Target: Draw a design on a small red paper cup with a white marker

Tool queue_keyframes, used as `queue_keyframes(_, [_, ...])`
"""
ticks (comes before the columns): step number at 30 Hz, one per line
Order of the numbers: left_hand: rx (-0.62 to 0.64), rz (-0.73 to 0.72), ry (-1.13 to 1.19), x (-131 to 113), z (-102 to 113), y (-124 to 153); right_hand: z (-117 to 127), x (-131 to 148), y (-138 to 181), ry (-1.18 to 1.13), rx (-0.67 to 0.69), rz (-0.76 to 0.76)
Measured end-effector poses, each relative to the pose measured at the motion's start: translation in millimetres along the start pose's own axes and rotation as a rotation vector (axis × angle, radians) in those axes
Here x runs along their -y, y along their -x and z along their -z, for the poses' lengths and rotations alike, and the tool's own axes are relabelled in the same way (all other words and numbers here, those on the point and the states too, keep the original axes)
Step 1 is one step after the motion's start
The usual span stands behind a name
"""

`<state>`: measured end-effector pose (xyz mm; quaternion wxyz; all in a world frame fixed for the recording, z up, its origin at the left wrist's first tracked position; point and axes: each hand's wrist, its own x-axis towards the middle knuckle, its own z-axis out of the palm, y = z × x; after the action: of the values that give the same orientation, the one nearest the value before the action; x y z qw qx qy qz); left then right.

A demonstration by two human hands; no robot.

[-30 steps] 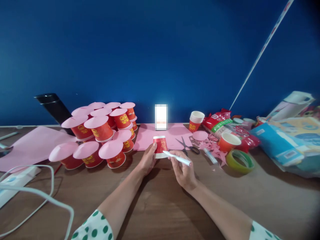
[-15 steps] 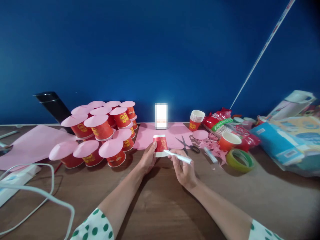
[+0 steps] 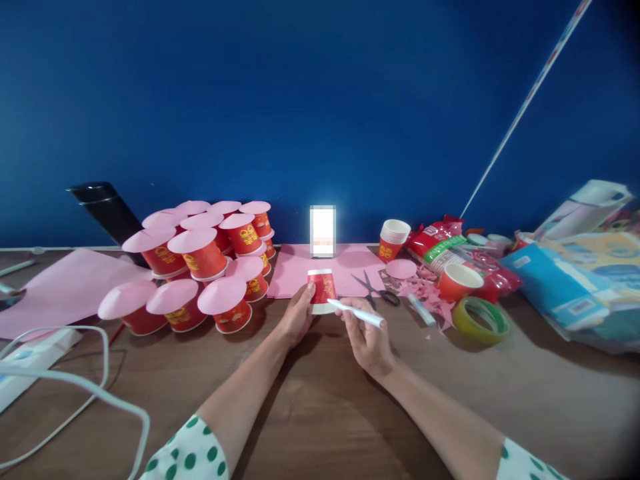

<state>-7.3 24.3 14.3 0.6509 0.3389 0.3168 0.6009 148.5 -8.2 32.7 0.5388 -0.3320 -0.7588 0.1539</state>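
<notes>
One red paper cup [image 3: 323,287] sits in your left hand [image 3: 298,316], at the centre above the desk; a loose grip could let it roll.
Your left thumb and fingers are clamped on its side, your right hand's [image 3: 369,341] on one white pen [image 3: 363,314]; too hard a squeeze might dent the cup, and a slipping tip could smear it. Outward, count one pair of scissors [image 3: 371,290], one loose pink disc [image 3: 401,269], one tape roll [image 3: 461,327], one cup stack [image 3: 393,240], number unclear, and roughly fourteen pink-topped cups [image 3: 206,259], some partly hidden.
</notes>
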Motion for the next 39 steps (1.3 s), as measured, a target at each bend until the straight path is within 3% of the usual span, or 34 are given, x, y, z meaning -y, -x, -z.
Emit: queue_keyframes(39, [-0.012, -0.040, -0.031, -0.2, -2.0, 0.4, 0.2, -2.8, 0.2, 0.085, 0.011, 0.033])
